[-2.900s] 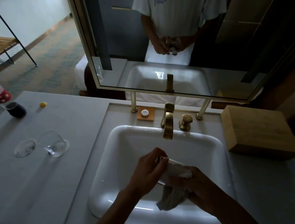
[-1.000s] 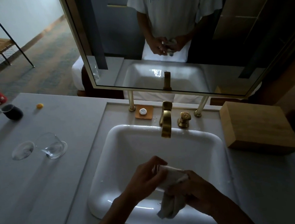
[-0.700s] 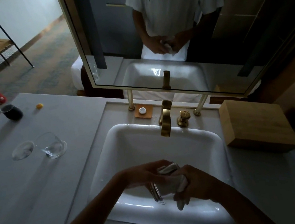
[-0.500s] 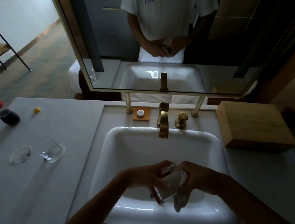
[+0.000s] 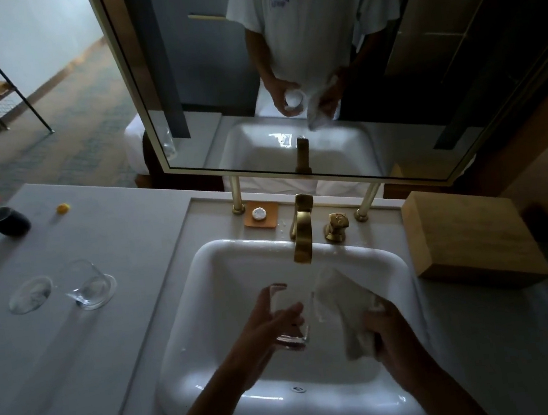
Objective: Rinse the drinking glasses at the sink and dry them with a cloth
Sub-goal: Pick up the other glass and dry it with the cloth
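Above the white sink (image 5: 206, 284), left hand (image 5: 267, 329) fingers around glass (image 5: 288, 322), right hand (image 5: 388, 331) fingers clutching cloth (image 5: 343, 305).

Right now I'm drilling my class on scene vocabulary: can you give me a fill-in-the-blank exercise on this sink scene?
1. The left hand holds a clear ____ over the sink.
2. The right hand grips a crumpled ____.
3. The faucet is ____ in colour.
4. On the counter left of the sink, another glass stands beside a round ____.

Missing words: glass; cloth; gold; lid
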### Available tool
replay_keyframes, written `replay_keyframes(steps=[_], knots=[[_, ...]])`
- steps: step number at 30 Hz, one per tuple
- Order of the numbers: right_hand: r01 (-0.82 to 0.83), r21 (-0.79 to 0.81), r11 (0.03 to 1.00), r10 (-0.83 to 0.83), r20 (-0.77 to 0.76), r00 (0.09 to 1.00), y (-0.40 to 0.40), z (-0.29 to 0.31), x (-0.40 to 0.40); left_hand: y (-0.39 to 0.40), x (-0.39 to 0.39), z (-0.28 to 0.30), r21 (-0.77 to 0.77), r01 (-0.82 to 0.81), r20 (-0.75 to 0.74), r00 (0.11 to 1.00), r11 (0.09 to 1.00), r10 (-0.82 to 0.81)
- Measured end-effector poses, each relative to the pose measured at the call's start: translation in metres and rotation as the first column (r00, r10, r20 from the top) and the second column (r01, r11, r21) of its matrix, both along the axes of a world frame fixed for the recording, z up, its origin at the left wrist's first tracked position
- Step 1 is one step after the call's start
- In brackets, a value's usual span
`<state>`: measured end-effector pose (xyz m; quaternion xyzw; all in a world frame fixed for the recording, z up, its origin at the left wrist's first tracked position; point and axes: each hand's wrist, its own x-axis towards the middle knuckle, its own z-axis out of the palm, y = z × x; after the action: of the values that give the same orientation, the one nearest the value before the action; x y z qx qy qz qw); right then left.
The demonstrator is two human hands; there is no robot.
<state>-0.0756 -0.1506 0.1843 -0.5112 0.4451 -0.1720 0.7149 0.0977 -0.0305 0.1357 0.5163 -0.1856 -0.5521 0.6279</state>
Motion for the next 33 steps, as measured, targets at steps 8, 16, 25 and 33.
replay_keyframes(steps=[8,16,25,33], knots=[[-0.185,-0.449,0.874,0.106,-0.194,0.975,0.067,-0.023,0.033,-0.019,-0.025,0.012,-0.074,-0.123,-0.059,0.991,0.99,0.118],[0.071,-0.086,0.994,-0.075,-0.042,0.996,0.036,-0.012,0.053,-0.013,-0.023,0.016,-0.059,0.022,0.067,0.998,0.998,-0.018],[-0.143,-0.271,0.952,0.118,-0.105,0.987,0.054,-0.012,0.048,-0.018,-0.018,0.018,0.001,-0.127,-0.14,0.982,0.992,0.126],[-0.178,-0.393,0.902,0.145,-0.113,0.983,0.068,-0.024,0.041,-0.017,-0.026,0.019,0.033,-0.145,-0.048,0.988,0.989,0.146]])
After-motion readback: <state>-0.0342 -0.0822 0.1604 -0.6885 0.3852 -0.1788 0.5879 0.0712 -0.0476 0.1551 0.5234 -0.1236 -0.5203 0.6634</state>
